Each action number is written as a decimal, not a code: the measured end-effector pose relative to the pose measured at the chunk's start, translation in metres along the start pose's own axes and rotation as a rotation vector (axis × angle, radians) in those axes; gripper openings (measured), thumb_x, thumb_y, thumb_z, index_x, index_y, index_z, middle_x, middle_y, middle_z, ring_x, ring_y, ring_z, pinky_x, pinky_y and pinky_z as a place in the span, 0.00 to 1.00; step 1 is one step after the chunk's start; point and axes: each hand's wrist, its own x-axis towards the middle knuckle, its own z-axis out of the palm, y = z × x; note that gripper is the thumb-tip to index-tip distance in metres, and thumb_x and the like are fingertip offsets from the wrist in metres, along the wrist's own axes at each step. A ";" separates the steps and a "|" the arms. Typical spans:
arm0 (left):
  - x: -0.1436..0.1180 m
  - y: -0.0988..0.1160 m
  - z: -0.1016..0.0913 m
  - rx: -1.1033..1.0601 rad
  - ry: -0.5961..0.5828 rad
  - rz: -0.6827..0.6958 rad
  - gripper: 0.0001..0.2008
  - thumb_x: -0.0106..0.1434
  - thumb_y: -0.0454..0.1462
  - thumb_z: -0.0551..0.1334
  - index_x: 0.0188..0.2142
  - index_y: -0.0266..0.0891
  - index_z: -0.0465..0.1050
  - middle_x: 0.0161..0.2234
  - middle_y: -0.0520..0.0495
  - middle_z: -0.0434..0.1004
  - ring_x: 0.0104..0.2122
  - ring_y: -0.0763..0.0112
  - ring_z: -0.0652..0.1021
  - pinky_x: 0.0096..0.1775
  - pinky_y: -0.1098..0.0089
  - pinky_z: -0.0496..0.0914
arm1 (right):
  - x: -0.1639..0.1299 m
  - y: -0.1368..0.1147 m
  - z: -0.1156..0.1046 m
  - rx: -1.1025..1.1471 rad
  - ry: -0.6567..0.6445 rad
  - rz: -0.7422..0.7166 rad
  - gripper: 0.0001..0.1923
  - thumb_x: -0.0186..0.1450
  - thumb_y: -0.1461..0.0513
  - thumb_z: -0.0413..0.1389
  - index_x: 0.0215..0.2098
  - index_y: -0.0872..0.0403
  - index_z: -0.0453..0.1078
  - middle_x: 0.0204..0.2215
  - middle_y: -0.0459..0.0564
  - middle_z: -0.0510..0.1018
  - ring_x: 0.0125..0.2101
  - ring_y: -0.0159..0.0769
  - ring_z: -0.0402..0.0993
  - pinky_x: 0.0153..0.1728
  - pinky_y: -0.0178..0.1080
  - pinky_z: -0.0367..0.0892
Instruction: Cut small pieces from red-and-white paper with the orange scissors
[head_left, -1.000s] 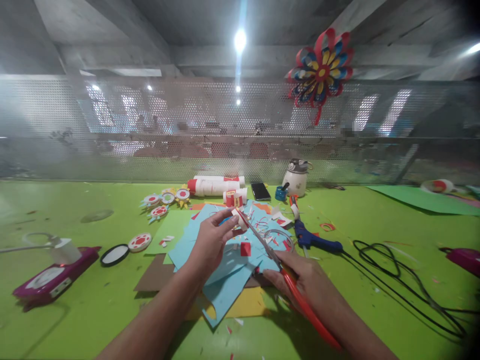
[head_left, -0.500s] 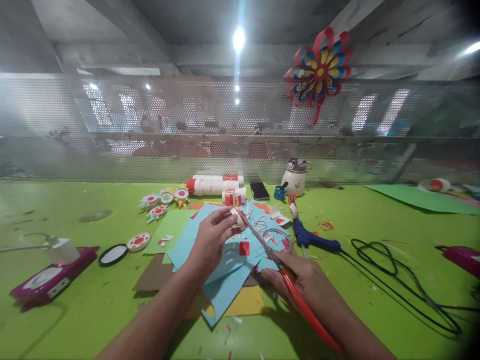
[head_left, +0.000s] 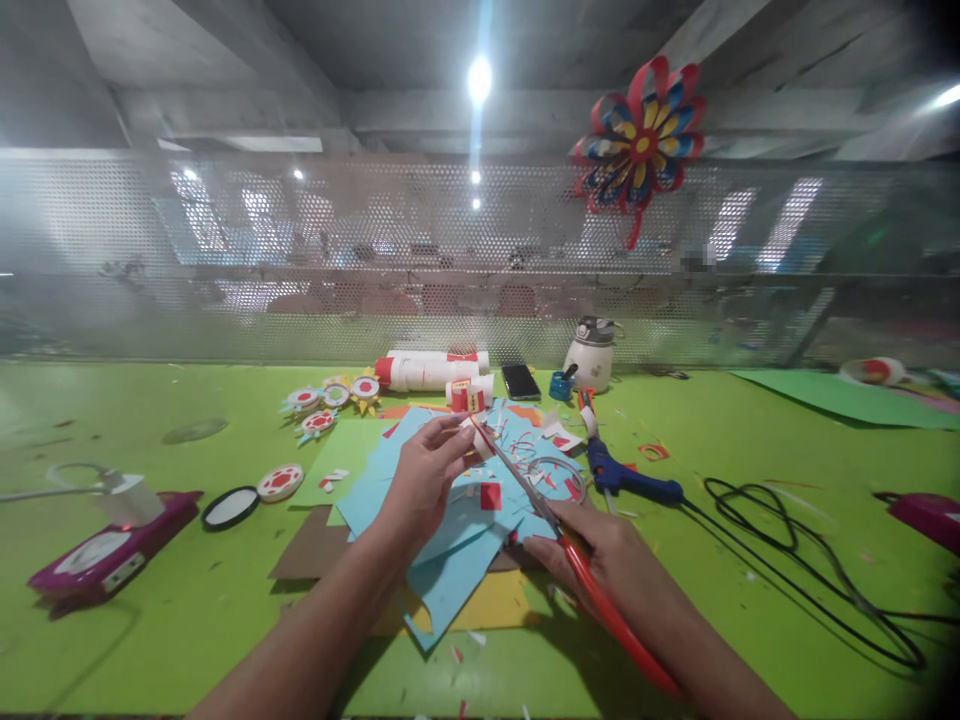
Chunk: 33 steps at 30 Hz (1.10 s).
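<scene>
My left hand (head_left: pixel 421 482) pinches a small white paper piece (head_left: pixel 478 437) above a pile of light blue paper sheets (head_left: pixel 450 520). My right hand (head_left: pixel 604 555) grips red-handled scissors (head_left: pixel 559 540), whose blades reach up to the white piece. A small red paper square (head_left: pixel 490 496) lies on the blue sheets between my hands. Yellow and brown sheets lie under the blue pile.
On the green table (head_left: pixel 150 620): a blue glue gun (head_left: pixel 626 478) with black cable (head_left: pixel 795 560), white glue bottles (head_left: pixel 427 372), a phone (head_left: pixel 520 382), a white jar (head_left: pixel 592 355), paper flowers (head_left: pixel 330 400), purple punches (head_left: pixel 105 555) (head_left: pixel 926 515). A mesh screen rises behind, with a paper pinwheel (head_left: pixel 641 130).
Both hands stay almost still; the scissors remain at the white piece. The view shifts slightly.
</scene>
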 end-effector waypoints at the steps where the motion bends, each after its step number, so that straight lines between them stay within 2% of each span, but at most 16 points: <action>1: 0.000 0.000 0.000 0.003 -0.006 0.000 0.13 0.53 0.37 0.66 0.38 0.34 0.72 0.39 0.39 0.78 0.41 0.57 0.78 0.45 0.57 0.68 | 0.000 0.000 0.000 0.004 0.000 0.000 0.16 0.64 0.54 0.52 0.42 0.55 0.73 0.31 0.51 0.79 0.30 0.41 0.74 0.32 0.38 0.66; 9: -0.001 -0.001 0.000 0.022 -0.019 0.006 0.14 0.54 0.38 0.66 0.39 0.34 0.72 0.39 0.38 0.78 0.41 0.57 0.77 0.45 0.56 0.68 | -0.002 0.002 0.000 -0.011 0.003 -0.016 0.17 0.64 0.54 0.52 0.44 0.55 0.73 0.29 0.50 0.79 0.28 0.39 0.73 0.31 0.36 0.66; 14: 0.000 -0.001 0.002 0.013 -0.001 -0.013 0.15 0.54 0.37 0.66 0.40 0.33 0.72 0.41 0.37 0.77 0.41 0.59 0.77 0.45 0.58 0.68 | -0.002 0.004 0.001 -0.016 0.001 -0.012 0.17 0.64 0.54 0.52 0.43 0.56 0.74 0.29 0.51 0.79 0.28 0.39 0.73 0.31 0.36 0.66; 17: -0.001 0.001 0.003 -0.020 0.024 -0.035 0.15 0.52 0.36 0.68 0.38 0.32 0.74 0.41 0.38 0.78 0.40 0.61 0.78 0.47 0.61 0.68 | -0.002 0.002 0.000 -0.019 0.016 -0.011 0.15 0.64 0.53 0.52 0.39 0.55 0.74 0.29 0.51 0.79 0.28 0.40 0.72 0.31 0.37 0.66; 23: -0.002 0.001 0.005 -0.032 0.114 -0.051 0.15 0.50 0.34 0.69 0.38 0.34 0.72 0.40 0.40 0.78 0.40 0.63 0.78 0.47 0.64 0.69 | -0.001 -0.001 -0.002 0.004 0.015 -0.015 0.16 0.64 0.53 0.53 0.41 0.54 0.73 0.33 0.52 0.80 0.32 0.42 0.74 0.33 0.38 0.66; 29: -0.001 0.001 0.003 0.020 0.008 -0.052 0.15 0.53 0.36 0.67 0.39 0.31 0.72 0.42 0.35 0.76 0.40 0.58 0.77 0.46 0.56 0.69 | -0.001 0.000 0.000 0.037 0.016 -0.008 0.16 0.64 0.54 0.52 0.44 0.53 0.73 0.35 0.52 0.80 0.33 0.42 0.74 0.35 0.38 0.67; 33: 0.000 0.001 0.002 0.033 -0.014 -0.060 0.14 0.54 0.36 0.66 0.39 0.31 0.72 0.42 0.34 0.76 0.40 0.57 0.77 0.44 0.53 0.69 | 0.000 -0.001 -0.001 0.023 0.013 0.005 0.15 0.64 0.54 0.52 0.41 0.54 0.74 0.31 0.51 0.80 0.30 0.40 0.73 0.33 0.37 0.66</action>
